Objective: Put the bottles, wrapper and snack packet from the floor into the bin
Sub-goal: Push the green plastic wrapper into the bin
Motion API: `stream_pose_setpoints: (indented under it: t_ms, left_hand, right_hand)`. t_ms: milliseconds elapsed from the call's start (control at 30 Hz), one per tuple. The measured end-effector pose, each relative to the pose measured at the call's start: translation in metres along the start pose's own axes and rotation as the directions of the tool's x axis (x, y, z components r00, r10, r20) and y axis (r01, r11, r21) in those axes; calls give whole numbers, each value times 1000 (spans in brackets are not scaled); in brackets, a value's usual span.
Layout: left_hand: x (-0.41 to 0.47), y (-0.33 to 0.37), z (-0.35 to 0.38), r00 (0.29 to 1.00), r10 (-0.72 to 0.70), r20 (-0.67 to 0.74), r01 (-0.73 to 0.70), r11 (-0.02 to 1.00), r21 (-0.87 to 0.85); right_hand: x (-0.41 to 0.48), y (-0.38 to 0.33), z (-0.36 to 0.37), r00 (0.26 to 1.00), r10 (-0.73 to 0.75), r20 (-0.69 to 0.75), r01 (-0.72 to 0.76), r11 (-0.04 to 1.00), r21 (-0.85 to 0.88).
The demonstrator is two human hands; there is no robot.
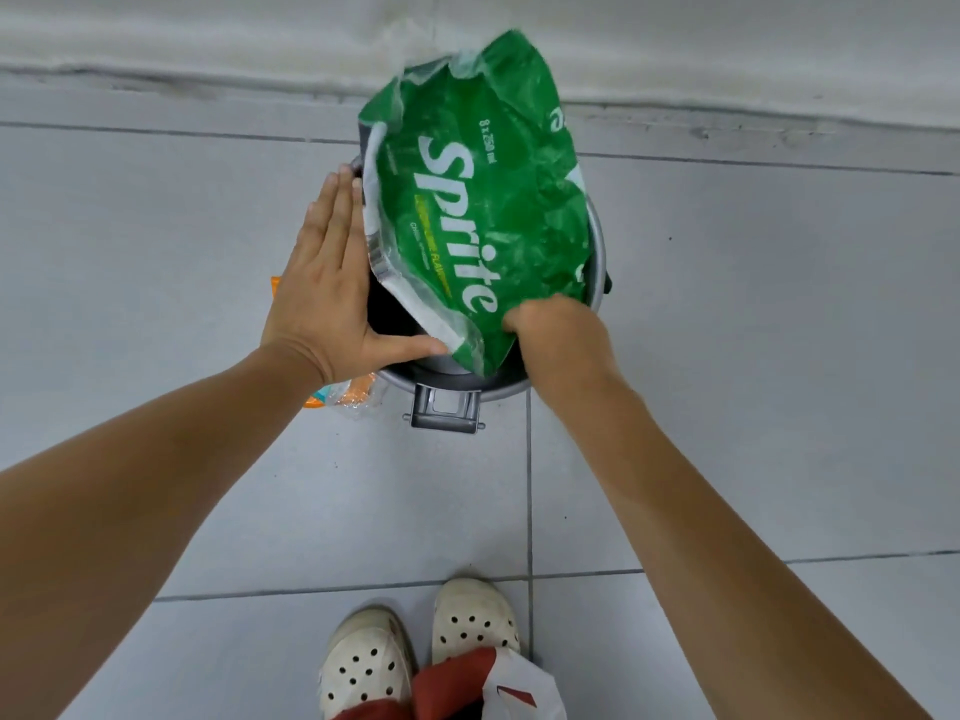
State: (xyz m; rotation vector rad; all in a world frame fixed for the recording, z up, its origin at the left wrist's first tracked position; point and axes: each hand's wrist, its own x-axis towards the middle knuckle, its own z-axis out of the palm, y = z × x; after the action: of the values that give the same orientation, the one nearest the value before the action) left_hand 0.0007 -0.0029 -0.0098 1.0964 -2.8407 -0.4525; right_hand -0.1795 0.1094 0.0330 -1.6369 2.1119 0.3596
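While partly hidden by left hand, snack packet beside bin.

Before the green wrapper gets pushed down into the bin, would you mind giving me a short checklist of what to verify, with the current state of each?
1. Right hand grips the green wrapper at its near edge: ok.
2. Wrapper sits over the bin opening: ok, though most of it stands above the rim.
3. Left hand is free, flat and open beside the wrapper at the bin's left rim: ok.
4. Room inside the bin: cannot tell, the wrapper hides most of the inside.
5. Orange packet lies on the floor left of the bin, partly under the left wrist: not ok, not yet binned.
6. Bottles binned: cannot tell, none visible.
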Motion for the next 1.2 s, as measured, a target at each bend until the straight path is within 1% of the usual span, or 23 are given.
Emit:
stream_pose_setpoints:
  t_ms: [33,100,133,167,200,233,267,300,333,367,467,567,767,833,900,967,1000,1067,1133,1167,1200]
  left_hand:
    - [0,0,0,1000,5,-6,-5,1000,0]
    - [0,1,0,1000,-4,-2,4,1000,0]
    - [-1,2,-1,1000,-13,3,13,1000,-2]
    - [0,2,-1,1000,-21,6,21,1000,-4]
    - [-1,3,-1,1000,-29,9,30,1000,-5]
    - [-1,3,-1,999,-36,11,36,999,-5]
    - [-1,4,-1,999,-38,10,38,999,-7]
    - [-1,4,-1,999,-38,6,38,999,-9]
    - [-1,4,-1,999,-37,3,37,999,-11]
    - [-1,4,-1,999,-36,1,36,999,-12]
    - [-1,4,0,999,-35,-4,35,999,-12]
    - [-1,4,1,999,-38,-19,37,999,-32]
    - [-3,4,2,995,-91,-51,82,983,-162]
    - [-5,6,1,990,-129,-50,117,973,-199]
    - [-9,8,-1,977,-207,-44,188,946,-265]
    - [-18,4,1,946,-312,-85,259,889,-377]
    - [-22,-1,3,919,-377,-117,292,849,-440]
    - [-34,-15,6,838,-526,-145,394,767,-506]
    - [-46,-34,10,746,-655,-121,537,699,-472]
    - [-52,-42,13,719,-687,-101,595,684,-422]
    - [-57,-48,16,709,-701,-72,640,683,-351]
  right_hand:
    - [5,-4,-7,994,20,112,-20,1000,-1]
    - [12,-7,-14,969,1,246,-2,1000,4]
    - [13,-7,-14,962,-32,270,29,999,15]
    - [12,-6,-13,968,-68,240,63,998,27]
    - [10,-3,-9,986,-104,133,100,994,37]
    - [9,1,-3,992,-122,-42,123,992,31]
    - [7,5,1,967,-109,-229,115,993,16]
    - [6,8,4,922,-70,-382,85,996,23]
    - [5,10,7,885,-18,-465,44,998,44]
    - [6,12,12,875,35,-483,-3,998,67]
    - [11,20,25,901,127,-414,-92,990,103]
    - [15,21,29,922,123,-367,-104,992,72]
    - [17,22,29,936,139,-324,-129,990,52]
    - [16,22,30,938,135,-319,-124,991,55]
    - [15,22,29,938,134,-320,-119,991,67]
    - [15,22,29,936,129,-328,-110,991,77]
    - [15,22,28,935,127,-331,-107,991,76]
    - [15,23,28,935,121,-333,-105,992,67]
    - [15,22,29,930,118,-348,-103,993,60]
    - [15,21,29,925,118,-361,-102,993,62]
    - [15,21,29,921,117,-372,-100,993,65]
